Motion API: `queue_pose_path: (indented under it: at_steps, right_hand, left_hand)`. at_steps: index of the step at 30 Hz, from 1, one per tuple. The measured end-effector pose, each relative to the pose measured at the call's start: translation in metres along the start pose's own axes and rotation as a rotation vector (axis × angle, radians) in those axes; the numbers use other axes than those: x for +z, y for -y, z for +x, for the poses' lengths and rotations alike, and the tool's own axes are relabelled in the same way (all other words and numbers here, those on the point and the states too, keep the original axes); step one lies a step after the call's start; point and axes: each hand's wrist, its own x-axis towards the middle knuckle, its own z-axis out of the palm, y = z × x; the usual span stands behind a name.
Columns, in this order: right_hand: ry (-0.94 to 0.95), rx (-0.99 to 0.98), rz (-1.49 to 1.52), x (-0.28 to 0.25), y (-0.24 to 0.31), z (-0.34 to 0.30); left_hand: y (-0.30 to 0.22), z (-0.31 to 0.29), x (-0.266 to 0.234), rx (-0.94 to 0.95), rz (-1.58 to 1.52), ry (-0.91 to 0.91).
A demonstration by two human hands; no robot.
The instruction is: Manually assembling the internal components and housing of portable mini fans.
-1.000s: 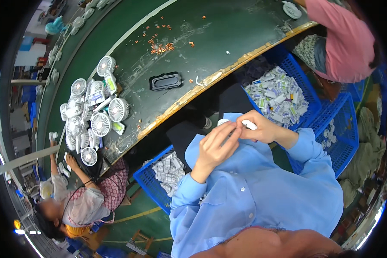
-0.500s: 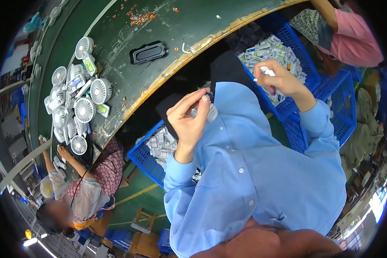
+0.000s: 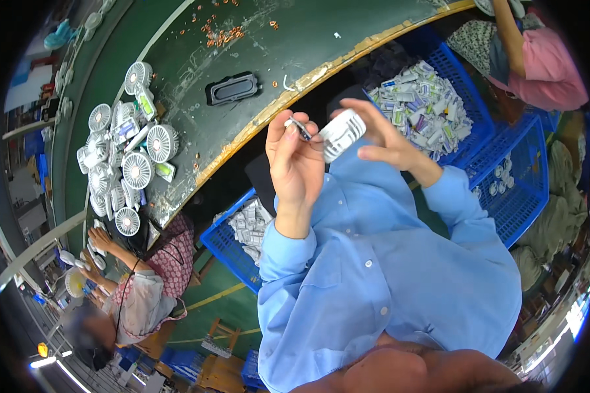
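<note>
The white ribbed part (image 3: 342, 133) is the landmark here, held up in front of the person's chest, off the green tabletop (image 3: 177, 98) and on the near side of its yellow-taped edge. The right hand (image 3: 387, 141) has it: the grip is closed around its right end, thumb below and fingers curled over the top, so the part juts out leftward from that hand. Its long axis runs on a slant, from lower left up to upper right. Just to the left of the white part, nearly touching its free end, sits the small dark piece (image 3: 299, 128), pinched between thumb and forefinger of the left hand (image 3: 296, 167); that grip is closed tight on the piece, the other fingers loosely folded, the palm turned toward the camera. The small piece is thin and short, and whether it already touches the white part cannot be told. So the gap that matters lies between the free left end of the white part and the pinched piece, and the left hand is the nearer one to that end. Right of the white part and further off stands a blue crate (image 3: 462, 85) of small white packets; below and to its left, another blue crate (image 3: 224, 243).
</note>
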Motion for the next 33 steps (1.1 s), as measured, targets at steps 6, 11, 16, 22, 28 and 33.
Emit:
queue_pose_path:
  at_steps: [6, 11, 16, 22, 28, 33]
  right_hand:
    - [-0.135, 0.071, 0.231, 0.009, -0.008, 0.015]
    - [-0.399, -0.003, 0.099, -0.036, 0.007, 0.043]
    - [-0.568, 0.061, -0.185, -0.151, 0.027, 0.095]
    - [-0.870, 0.185, -0.296, -0.309, 0.055, 0.165]
    - [-0.968, -0.145, -0.128, -0.341, 0.050, 0.214]
    - [-0.855, -0.268, -0.628, -0.224, 0.021, 0.189]
  left_hand:
    - [-0.018, 0.022, -0.013, 0.285, 0.218, -0.077]
    - [-0.079, 0.041, -0.065, 0.956, 1.941, -0.213]
    - [-0.205, 0.029, -0.101, 1.218, 2.453, -0.646]
    - [-0.228, 0.036, -0.104, 0.818, 2.617, -0.802]
    - [-0.265, 0.036, -0.107, 0.767, 2.472, -0.935]
    - [-0.303, 0.032, -0.114, 0.734, 2.327, -0.847]
